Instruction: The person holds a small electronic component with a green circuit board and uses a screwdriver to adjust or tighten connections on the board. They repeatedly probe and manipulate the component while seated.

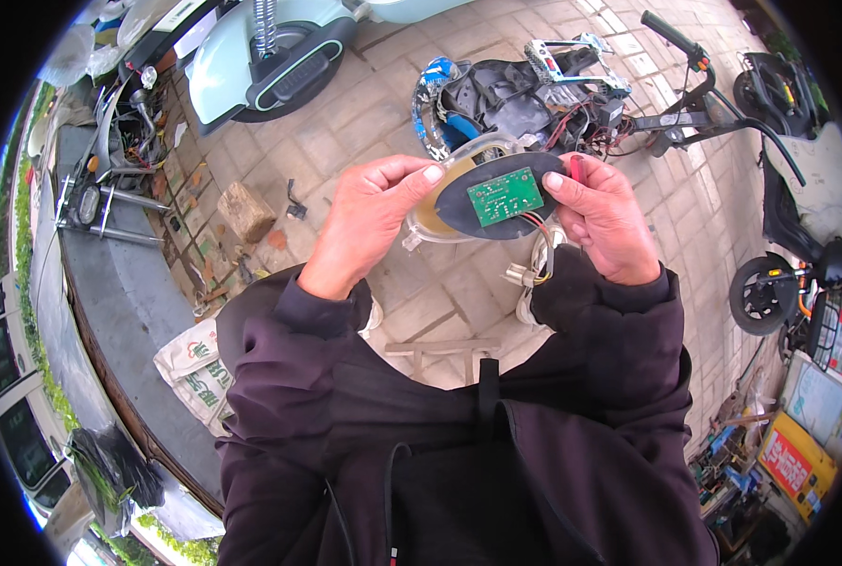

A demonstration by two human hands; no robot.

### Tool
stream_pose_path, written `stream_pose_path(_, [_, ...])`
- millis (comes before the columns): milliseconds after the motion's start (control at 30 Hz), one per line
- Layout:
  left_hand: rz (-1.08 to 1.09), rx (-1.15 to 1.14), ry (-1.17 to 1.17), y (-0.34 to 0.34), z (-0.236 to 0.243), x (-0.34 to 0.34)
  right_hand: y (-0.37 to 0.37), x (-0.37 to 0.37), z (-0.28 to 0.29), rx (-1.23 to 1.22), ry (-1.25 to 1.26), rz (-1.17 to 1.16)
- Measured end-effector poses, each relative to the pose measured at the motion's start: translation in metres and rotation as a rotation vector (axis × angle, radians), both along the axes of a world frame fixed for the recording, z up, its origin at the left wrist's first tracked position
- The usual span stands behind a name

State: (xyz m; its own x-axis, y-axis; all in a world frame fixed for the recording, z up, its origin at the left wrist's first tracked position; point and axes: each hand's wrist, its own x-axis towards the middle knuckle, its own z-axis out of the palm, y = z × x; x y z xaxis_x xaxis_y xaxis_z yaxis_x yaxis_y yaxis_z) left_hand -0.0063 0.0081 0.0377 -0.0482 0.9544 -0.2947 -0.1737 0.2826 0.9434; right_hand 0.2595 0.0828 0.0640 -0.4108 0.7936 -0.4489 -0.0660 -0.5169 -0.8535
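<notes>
Both hands hold up a black oval panel [496, 203] with a small green circuit board [505, 196] fixed at its middle. The left hand [369, 222] pinches the panel's left edge between thumb and fingers; the right hand [605, 217] clasps its right edge, with a thin red-tipped tool [576, 170] tucked against the fingers. A clear lens housing [440, 203] sits just behind the panel. Coloured wires [537, 247] hang below the board to a loose white connector [520, 275]. Beyond the panel lies a stripped scooter frame [553, 99]; below it, paving. The dangling wires look liable to snag or tear free, and a slip would likely drop the panel onto the stone.
</notes>
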Motion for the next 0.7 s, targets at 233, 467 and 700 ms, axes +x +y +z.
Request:
stream_pose_path(233, [-0.022,-0.048,0.012,-0.001,0.0036,0.0003,-0.0026,-0.0054,-0.0035,-0.005,0.035,-0.041])
stream_pose_path(467, [-0.016,-0.071,-0.003,-0.001,0.0011,0.0002,-0.0029,-0.0057,-0.0041,-0.003,0.023,-0.027])
stream_pose_path(700, [-0.022,-0.06,0.014,-0.0012,-0.0016,-0.0003,-0.0032,-0.0047,-0.0021,-0.004,-0.006,-0.07])
